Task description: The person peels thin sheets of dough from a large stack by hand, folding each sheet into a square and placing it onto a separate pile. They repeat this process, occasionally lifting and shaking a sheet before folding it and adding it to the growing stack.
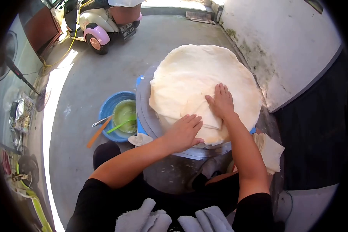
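A stack of big, thin, round flatbreads (197,65) lies in front of me, pale with ragged edges. One sheet on top is folded into a wedge-like flap (212,120) near the close side. My right hand (222,102) rests flat on that fold, fingers stretched away from me. Lower and to the left, my left hand (184,133) lies with fingers extended at the flap's near-left edge. Neither hand grips anything. Beneath the stack is a grey round plate (144,102), its rim showing on the left.
Left of the stack, a blue basin (105,108) holds a green bowl (123,110), a green spatula (121,125) and a wooden spatula (99,132). A white cloth (140,139) sits beside it. Folded sheets (270,152) are piled at right. A scooter (96,29) and a white wall (263,42) stand beyond.
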`<state>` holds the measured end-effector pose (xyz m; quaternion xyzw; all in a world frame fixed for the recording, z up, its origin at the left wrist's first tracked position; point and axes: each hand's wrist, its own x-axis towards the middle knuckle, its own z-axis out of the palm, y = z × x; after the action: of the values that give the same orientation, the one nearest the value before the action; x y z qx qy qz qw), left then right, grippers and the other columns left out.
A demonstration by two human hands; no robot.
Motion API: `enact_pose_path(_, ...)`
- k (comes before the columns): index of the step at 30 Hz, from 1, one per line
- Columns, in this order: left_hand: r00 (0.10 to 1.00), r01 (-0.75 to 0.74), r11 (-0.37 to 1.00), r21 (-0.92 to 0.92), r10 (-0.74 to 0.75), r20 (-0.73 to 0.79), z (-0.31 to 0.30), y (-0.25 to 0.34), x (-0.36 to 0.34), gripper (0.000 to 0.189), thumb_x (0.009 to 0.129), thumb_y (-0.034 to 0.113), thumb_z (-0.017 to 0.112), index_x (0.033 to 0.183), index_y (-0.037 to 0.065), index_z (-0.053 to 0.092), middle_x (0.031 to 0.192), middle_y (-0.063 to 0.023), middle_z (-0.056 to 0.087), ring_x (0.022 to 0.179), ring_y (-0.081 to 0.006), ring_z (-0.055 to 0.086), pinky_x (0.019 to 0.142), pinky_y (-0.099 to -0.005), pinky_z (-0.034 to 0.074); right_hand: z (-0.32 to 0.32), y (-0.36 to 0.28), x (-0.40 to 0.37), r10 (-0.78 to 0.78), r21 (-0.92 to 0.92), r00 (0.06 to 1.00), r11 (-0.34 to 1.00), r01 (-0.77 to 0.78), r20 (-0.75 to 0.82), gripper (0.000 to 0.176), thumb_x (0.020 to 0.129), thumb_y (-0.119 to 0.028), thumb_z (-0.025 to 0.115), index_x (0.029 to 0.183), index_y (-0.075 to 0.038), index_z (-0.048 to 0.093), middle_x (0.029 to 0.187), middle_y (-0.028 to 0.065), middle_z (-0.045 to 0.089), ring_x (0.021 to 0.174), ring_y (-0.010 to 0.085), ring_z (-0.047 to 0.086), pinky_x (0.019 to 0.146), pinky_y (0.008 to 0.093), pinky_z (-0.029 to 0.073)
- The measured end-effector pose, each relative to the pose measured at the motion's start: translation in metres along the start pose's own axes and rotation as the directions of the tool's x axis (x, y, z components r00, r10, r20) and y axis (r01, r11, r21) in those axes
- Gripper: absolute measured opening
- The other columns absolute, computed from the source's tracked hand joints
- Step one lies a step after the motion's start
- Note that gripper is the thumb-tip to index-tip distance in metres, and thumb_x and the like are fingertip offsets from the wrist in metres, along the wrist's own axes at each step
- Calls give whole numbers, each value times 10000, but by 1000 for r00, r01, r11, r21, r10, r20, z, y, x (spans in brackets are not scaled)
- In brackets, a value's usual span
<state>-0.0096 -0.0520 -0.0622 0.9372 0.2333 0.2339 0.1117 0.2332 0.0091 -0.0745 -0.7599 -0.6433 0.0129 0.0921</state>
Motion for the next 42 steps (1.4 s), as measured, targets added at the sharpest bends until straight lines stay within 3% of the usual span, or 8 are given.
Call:
enact_pose_path(5, 953, 220, 941, -256, -263, -149, -28, -13, -24, 432, 912, 327, 665, 1154, -24, 593, 1077, -127, 657, 1039, -274, 616, 918, -393, 503, -24, -17, -20, 6, -58, 1000, 998, -5, 11, 800, 955, -536, 510, 1541, -39, 287, 1607, 213, 233, 1506, 354, 172, 1210, 491, 163)
enact_pose_path(7, 603, 718, 406, -566, -769, 214, -35, -32, -36, 336, 940, 334, 650, 1059, 23, 606, 954, -56, 651, 865, -191, 610, 724, -330, 505, -25, -27, -40, -113, 39, 993, 993, 111, 42, 798, 951, -547, 505, 1550, -68, 283, 1612, 209, 224, 1508, 365, 161, 1213, 502, 145)
enact_pose_path(13, 312, 72, -519, -852, -799, 514, 3, -103, -57, 320, 969, 399, 613, 1081, 100, 631, 969, -17, 632, 796, -149, 551, 704, -307, 463, -20, -48, -70, -179, -25, 981, 983, 182, 75, 747, 960, -523, 504, 1518, -54, 341, 1594, 209, 263, 1478, 382, 226, 1187, 504, 204)
enact_pose_path(22, 295, -50, 121, -991, -947, -130, -31, -87, -26, 203, 950, 169, 632, 1107, 48, 584, 1067, -55, 662, 944, -164, 645, 801, -303, 513, -11, -105, -131, -437, 121, 899, 891, 438, -30, 724, 901, -451, 635, 1430, 0, 432, 1514, 223, 396, 1405, 394, 370, 1130, 513, 304)
enact_pose_path(27, 765, 134, 733, -667, -504, -400, -43, -43, 40, 166, 905, 139, 669, 1009, 30, 601, 1015, -96, 675, 894, -206, 664, 790, -338, 526, -4, -103, -138, -471, 88, 876, 873, 480, -106, 780, 846, -454, 695, 1409, 27, 448, 1505, 225, 409, 1400, 390, 383, 1144, 510, 291)
enact_pose_path(33, 951, 252, 954, -159, -214, 223, 4, 3, 93, 284, 870, 240, 695, 1071, 42, 662, 1114, -127, 680, 1002, -275, 653, 895, -373, 507, -2, -96, -136, -493, 214, 864, 837, 503, -101, 671, 768, -377, 761, 1258, 44, 580, 1303, 210, 580, 1292, 376, 485, 1091, 521, 345)
enact_pose_path(37, 879, 454, 751, -480, -286, 383, 4, -18, 91, 422, 909, 363, 667, 1208, 65, 653, 1233, -164, 649, 1135, -319, 621, 1005, -400, 479, -16, -86, -144, -466, 262, 864, 824, 502, -190, 370, 758, -283, 745, 983, 5, 683, 1064, 169, 658, 1104, 322, 586, 956, 460, 454)
enact_pose_path(42, 988, 154, 988, 11, -154, 18, 9, -62, 95, 650, 931, 483, 611, 1390, 36, 502, 1476, -213, 426, 1383, -339, 398, 1149, -423, 327, -51, -58, -112, -219, 299, 922, 900, 318, -319, 105, 768, -148, 695, 802, -51, 670, 795, 136, 657, 795, 323, 655, 718, 445, 529)
